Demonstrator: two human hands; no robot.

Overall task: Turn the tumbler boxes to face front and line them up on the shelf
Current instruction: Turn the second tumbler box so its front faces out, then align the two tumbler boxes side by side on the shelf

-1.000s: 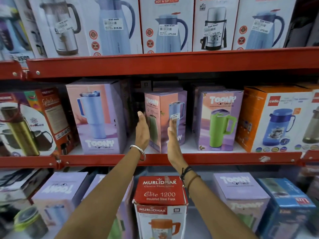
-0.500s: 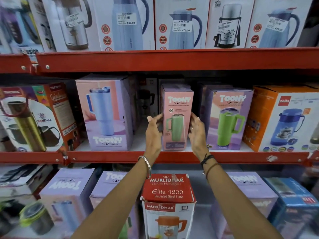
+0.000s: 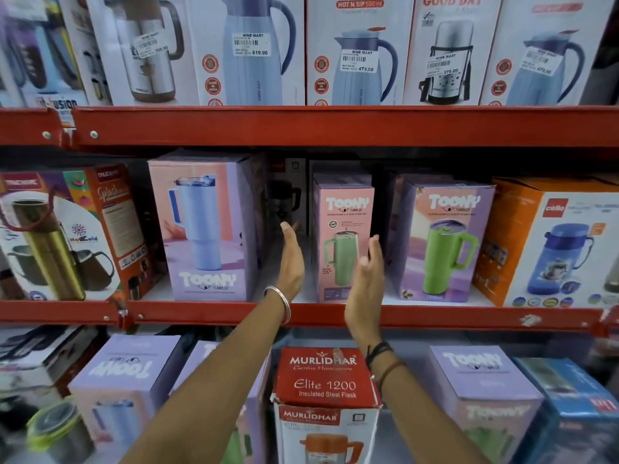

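Three Toony tumbler boxes stand on the red middle shelf (image 3: 435, 317). The narrow pink box (image 3: 341, 229) with a green tumbler stands upright in the middle, its printed side toward me. A larger lilac box (image 3: 207, 229) with a blue tumbler is to its left, and a lilac box (image 3: 442, 239) with a green tumbler is to its right. My left hand (image 3: 292, 259) is flat and open just left of the pink box, not touching it. My right hand (image 3: 368, 279) is open in front of the box's lower right edge, slightly off it.
An orange Cello flask box (image 3: 552, 242) stands at the shelf's right, a Trueware flask box (image 3: 67, 236) at its left. A dark box (image 3: 284, 199) sits behind the gap left of the pink box. Jug boxes fill the upper shelf; a red Murlidhar box (image 3: 326, 380) and more Toony boxes sit below.
The pink box was turned from corner-on to face front and set straight. Both hands then let go of it and drew back slightly, fingers open.
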